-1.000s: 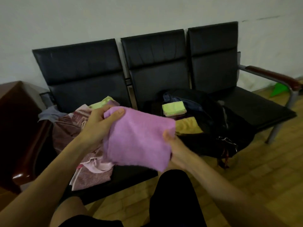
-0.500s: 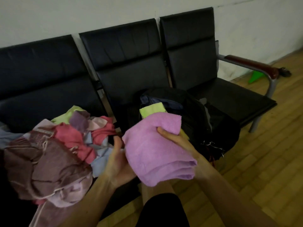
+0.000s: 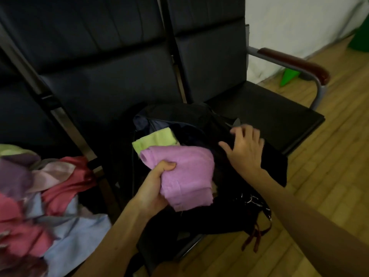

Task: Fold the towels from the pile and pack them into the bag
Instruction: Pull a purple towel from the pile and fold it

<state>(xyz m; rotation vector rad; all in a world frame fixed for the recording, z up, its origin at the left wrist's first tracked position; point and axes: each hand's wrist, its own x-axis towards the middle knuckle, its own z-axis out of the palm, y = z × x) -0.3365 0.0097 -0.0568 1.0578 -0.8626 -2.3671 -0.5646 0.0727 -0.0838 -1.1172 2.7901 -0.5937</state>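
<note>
- 2 bare hands in view, both forearms reaching forward over the black bag (image 3: pixel 201 116), which sits on the middle seat of the black bench (image 3: pixel 103 76).
- left hand (image 3: pixel 153 188): palm turned inward, fingers and thumb curled tight round the near left edge of the folded purple towel (image 3: pixel 187 172). Clamped on it.
- purple towel is held up right over the bag's open mouth. Its far end overlaps a folded green towel (image 3: pixel 155 139) already inside.
- right hand (image 3: pixel 244 148): palm down, fingers spread and only lightly bent, thumb out to the left. It rests on the bag's right flap and grips nothing.
- pile (image 3: pixel 50 196) of pink, blue and lilac cloth lies on the left seat, well apart from both hands.
- vs 0.5 s ago: the right hand held the towel with its thumb on top, and the left sat beside it. Now the towel is in the left hand and the right has gone to the bag.
- view has swung right, so the pile is now at the left edge.
</note>
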